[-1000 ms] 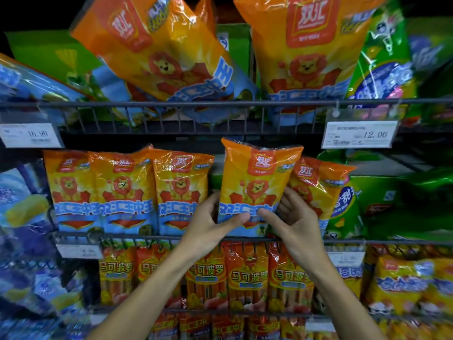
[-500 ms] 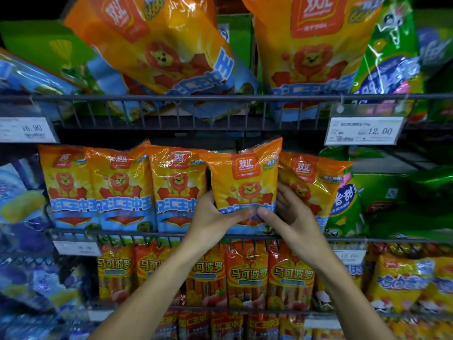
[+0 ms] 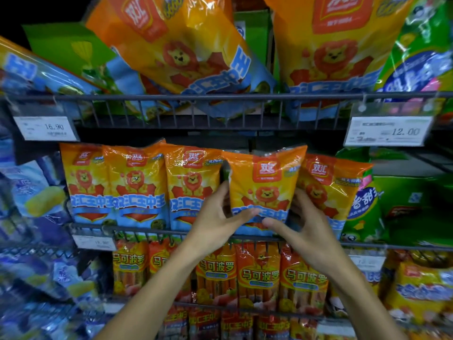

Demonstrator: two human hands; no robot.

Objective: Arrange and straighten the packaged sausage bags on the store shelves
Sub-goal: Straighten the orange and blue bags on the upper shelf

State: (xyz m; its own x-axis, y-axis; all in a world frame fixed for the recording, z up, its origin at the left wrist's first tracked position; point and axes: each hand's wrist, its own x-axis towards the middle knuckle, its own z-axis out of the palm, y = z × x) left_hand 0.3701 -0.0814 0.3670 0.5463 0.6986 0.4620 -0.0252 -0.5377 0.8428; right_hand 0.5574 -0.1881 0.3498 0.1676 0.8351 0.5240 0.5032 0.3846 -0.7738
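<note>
Sausage bag [image 3: 263, 190] — upright between left hand [image 3: 215, 217] and right hand [image 3: 304, 224].

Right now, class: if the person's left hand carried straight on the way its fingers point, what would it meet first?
The left hand already grips the orange lion sausage bag, fingers pointing up and right along its left edge. Going on, it would probably press further into that same bag; depth behind is unclear.

The orange sausage bags [image 3: 264, 190] are thin plastic film, super glossy and crinkly, glare streaks everywhere. Shelf rail [image 3: 171, 97] along the front edge is dark matt metal wire. Price tags [image 3: 388, 131] look like paper in clear plastic sleeves.
</note>
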